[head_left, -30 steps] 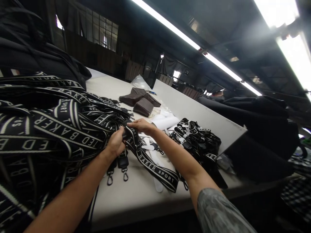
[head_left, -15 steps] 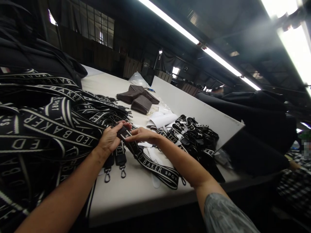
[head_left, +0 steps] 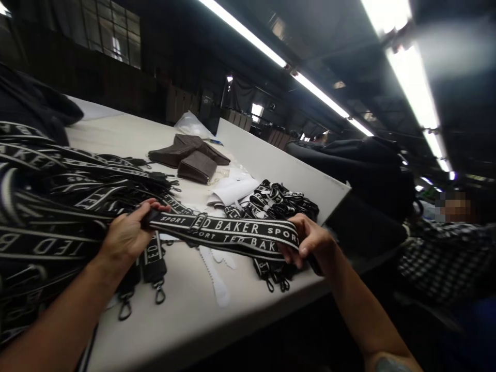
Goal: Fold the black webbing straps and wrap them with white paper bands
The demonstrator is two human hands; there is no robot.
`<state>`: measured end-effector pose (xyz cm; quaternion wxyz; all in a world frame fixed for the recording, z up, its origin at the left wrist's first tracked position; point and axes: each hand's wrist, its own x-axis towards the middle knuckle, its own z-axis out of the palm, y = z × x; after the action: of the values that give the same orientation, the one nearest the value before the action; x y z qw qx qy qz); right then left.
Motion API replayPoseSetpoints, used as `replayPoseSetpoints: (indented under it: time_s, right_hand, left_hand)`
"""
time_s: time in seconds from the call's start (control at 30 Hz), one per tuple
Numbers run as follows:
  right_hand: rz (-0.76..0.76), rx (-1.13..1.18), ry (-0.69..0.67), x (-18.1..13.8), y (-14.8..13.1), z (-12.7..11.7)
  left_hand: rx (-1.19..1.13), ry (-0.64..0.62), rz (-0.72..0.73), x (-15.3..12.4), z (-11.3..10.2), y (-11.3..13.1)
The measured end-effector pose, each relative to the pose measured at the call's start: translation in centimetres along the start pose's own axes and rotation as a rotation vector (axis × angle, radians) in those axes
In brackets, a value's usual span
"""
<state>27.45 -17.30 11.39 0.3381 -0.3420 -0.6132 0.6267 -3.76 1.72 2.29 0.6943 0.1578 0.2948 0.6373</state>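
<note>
A black and white lettered webbing strap is stretched between my hands above the table. My left hand pinches its dark left end, close to a slide buckle. Toward the right, my right hand is closed around the folded strap where it doubles back. A large heap of similar straps lies at the left, partly behind my left arm. Metal snap hooks on strap ends hang out below my left hand. Beyond my right hand lies a second pile of straps.
Brown folded pouches lie toward the back of the white table. White paper and a toothed white strip are near the middle. An upright white board edges the far side. A person in a checked top is at the right.
My right hand has moved right along the strap, drawing it out nearly level between both hands. My left hand still grips its end. The view has swung to the right.
</note>
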Motion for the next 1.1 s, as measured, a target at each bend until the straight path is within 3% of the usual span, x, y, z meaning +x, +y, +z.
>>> replayPoseSetpoints:
  time_s: [0.13,0.27,0.43,0.57,0.7,0.77,0.93,1.1]
  right_hand:
    - [-0.258,-0.043,0.019,0.9,-1.0,2.4]
    - [-0.643,-0.147,0.284,4.5,-2.7,4.1]
    - [-0.853,-0.462,0.736,9.6,-6.0,4.2]
    - [-1.024,-0.677,0.860,13.2,-8.5,3.9]
    - [-1.109,-0.816,0.955,14.5,-11.0,4.4]
    - [-1.111,-0.781,0.918,14.5,-11.9,5.1]
    - [-0.970,-0.596,0.585,13.4,-13.4,7.7]
    - [-1.041,-0.404,0.537,11.8,-15.7,9.9]
  left_hand:
    - [0.097,0.014,-0.116,0.1,-0.2,-0.3]
    - [0.184,0.005,-0.237,-0.1,-0.4,-0.9]
    - [0.217,-0.069,-0.307,-0.4,-0.6,-1.2]
    - [0.209,-0.151,-0.381,-1.2,-0.4,-1.1]
    - [0.154,-0.204,-0.437,-2.1,0.0,-1.0]
    - [0.130,-0.216,-0.432,-2.2,0.1,-0.8]
    - [0.110,-0.224,-0.388,-1.9,-0.2,-0.9]
    - [0.139,-0.239,-0.337,-1.7,-0.7,-1.5]
